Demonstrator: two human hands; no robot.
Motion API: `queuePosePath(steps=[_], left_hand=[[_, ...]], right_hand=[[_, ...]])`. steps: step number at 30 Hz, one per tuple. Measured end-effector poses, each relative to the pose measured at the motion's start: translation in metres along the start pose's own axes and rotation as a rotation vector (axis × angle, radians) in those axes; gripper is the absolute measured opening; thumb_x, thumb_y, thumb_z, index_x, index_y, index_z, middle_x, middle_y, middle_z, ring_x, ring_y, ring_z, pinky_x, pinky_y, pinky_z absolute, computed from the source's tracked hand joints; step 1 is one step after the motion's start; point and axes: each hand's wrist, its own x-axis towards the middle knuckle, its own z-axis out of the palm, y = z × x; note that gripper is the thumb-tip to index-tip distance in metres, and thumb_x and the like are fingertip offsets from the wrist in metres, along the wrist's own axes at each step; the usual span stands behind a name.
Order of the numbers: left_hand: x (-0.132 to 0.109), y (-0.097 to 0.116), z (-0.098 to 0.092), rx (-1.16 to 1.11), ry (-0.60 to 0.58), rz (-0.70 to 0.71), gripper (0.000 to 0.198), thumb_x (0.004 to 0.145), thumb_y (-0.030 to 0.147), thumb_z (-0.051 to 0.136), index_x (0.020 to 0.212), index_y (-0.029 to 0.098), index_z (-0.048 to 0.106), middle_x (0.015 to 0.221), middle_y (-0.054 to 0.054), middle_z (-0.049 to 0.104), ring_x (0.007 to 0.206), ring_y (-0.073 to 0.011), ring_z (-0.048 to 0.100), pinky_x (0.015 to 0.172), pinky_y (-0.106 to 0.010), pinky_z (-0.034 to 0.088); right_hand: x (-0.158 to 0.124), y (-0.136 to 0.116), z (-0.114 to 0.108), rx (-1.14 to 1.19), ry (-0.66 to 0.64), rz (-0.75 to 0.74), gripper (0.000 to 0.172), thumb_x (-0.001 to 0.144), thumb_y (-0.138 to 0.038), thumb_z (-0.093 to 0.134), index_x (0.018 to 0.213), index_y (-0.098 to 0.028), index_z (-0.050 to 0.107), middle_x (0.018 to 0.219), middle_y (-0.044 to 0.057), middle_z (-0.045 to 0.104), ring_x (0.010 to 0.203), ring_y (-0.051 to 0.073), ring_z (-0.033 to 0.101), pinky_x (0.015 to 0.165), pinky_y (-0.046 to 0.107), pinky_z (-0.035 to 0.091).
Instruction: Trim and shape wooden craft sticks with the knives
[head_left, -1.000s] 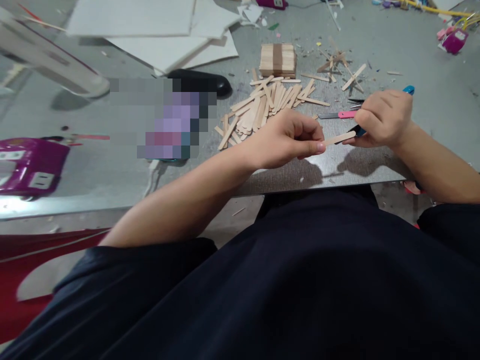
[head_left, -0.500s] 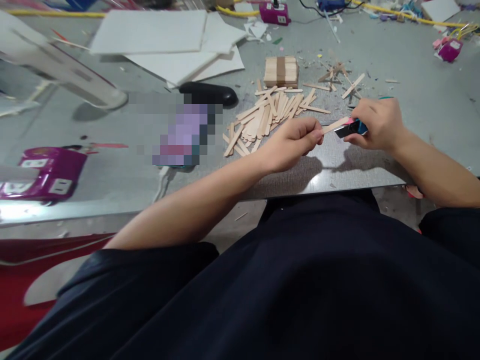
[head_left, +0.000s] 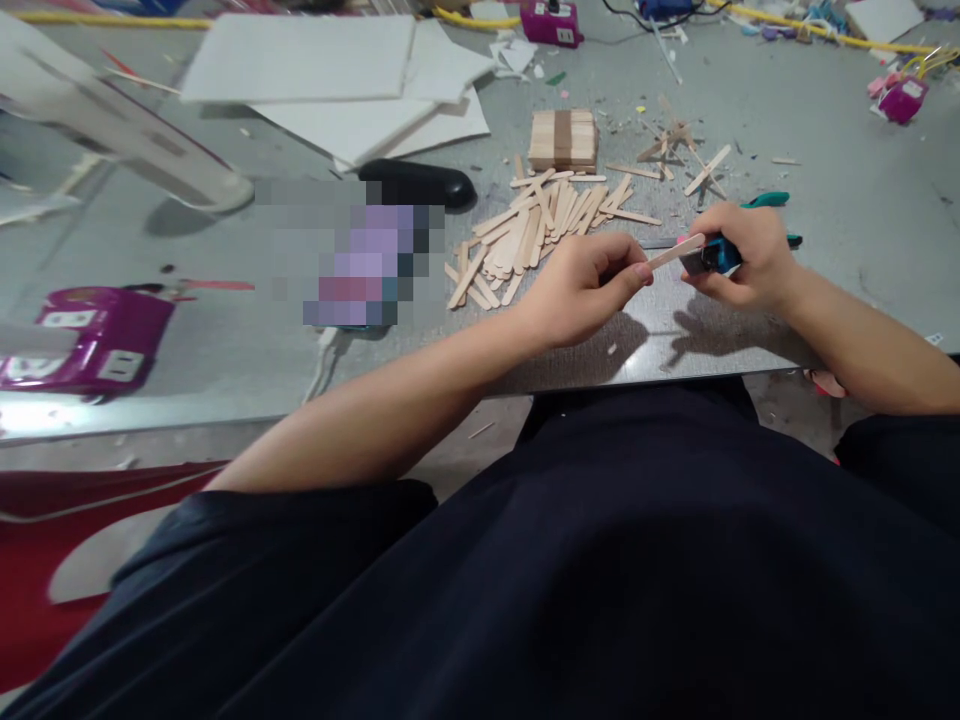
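My left hand point(head_left: 592, 285) pinches a wooden craft stick point(head_left: 671, 255) between thumb and fingertips, just above the table's front edge. The stick tilts up to the right, its far end close to my right fingers. My right hand point(head_left: 742, 255) is wrapped around a blue-and-black hand tool point(head_left: 716, 256) with a dark, flat metal end; my fingers hide much of it, so its exact kind is unclear. Left of and behind my hands lies a loose pile of craft sticks point(head_left: 536, 230). A banded bundle of craft sticks point(head_left: 562, 140) stands behind the pile.
Teal handles point(head_left: 766, 200) show behind my right hand. A black case point(head_left: 418, 185) and a blurred-out phone point(head_left: 367, 265) lie left of the pile. White boards point(head_left: 300, 60) sit at the back, purple socket blocks point(head_left: 97, 340) at left and back. A pale chip point(head_left: 612, 349) lies near the front edge.
The stick's far end has come out from beside the tool and shows in front of my right fingers. My right hand has turned slightly, and the chip near the front edge now shows.
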Motion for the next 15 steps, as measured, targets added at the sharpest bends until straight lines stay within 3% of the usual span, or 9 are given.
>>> queuePosePath(steps=[3, 6, 9, 12, 15], left_hand=[[0.001, -0.001, -0.001, -0.032, -0.016, -0.005, 0.036, 0.115, 0.053, 0.084, 0.095, 0.025, 0.074, 0.067, 0.002, 0.066, 0.062, -0.0166, 0.057, 0.061, -0.033, 0.043], [0.002, -0.001, -0.001, -0.026, -0.028, -0.009, 0.038, 0.114, 0.057, 0.087, 0.096, 0.024, 0.079, 0.068, 0.001, 0.067, 0.064, -0.0171, 0.058, 0.061, -0.033, 0.042], [0.002, 0.000, -0.002, -0.025, 0.003, -0.032, 0.036, 0.112, 0.055, 0.088, 0.099, 0.022, 0.086, 0.068, 0.001, 0.065, 0.065, -0.0169, 0.056, 0.061, -0.034, 0.040], [0.004, -0.002, -0.003, -0.097, 0.039, -0.075, 0.035, 0.113, 0.053, 0.085, 0.100, 0.021, 0.089, 0.064, 0.002, 0.059, 0.063, -0.0167, 0.052, 0.061, -0.034, 0.039], [0.007, -0.003, -0.006, -0.196, -0.032, -0.153, 0.032, 0.111, 0.051, 0.087, 0.095, 0.023, 0.085, 0.062, 0.003, 0.056, 0.058, -0.0158, 0.047, 0.058, -0.034, 0.037]], right_hand=[[0.000, 0.000, 0.009, 0.088, 0.061, -0.050, 0.077, 0.116, -0.095, 0.048, 0.145, -0.036, 0.087, 0.118, 0.013, 0.088, 0.108, 0.039, 0.084, 0.098, 0.055, 0.065], [0.002, -0.002, 0.017, 0.185, 0.209, -0.093, 0.075, 0.114, -0.094, 0.043, 0.126, -0.033, 0.087, 0.107, 0.012, 0.085, 0.094, 0.035, 0.080, 0.092, 0.054, 0.066], [0.004, -0.002, 0.021, 0.205, 0.305, -0.153, 0.071, 0.119, -0.088, 0.040, 0.114, -0.032, 0.083, 0.099, 0.010, 0.082, 0.086, 0.032, 0.077, 0.088, 0.053, 0.064], [0.004, 0.001, 0.019, 0.152, 0.289, -0.194, 0.069, 0.125, -0.083, 0.042, 0.116, -0.030, 0.086, 0.096, 0.010, 0.081, 0.088, 0.031, 0.078, 0.088, 0.052, 0.063], [0.002, 0.004, 0.010, 0.047, 0.156, -0.182, 0.070, 0.128, -0.081, 0.039, 0.125, -0.033, 0.090, 0.102, 0.012, 0.083, 0.099, 0.034, 0.082, 0.097, 0.056, 0.064]])
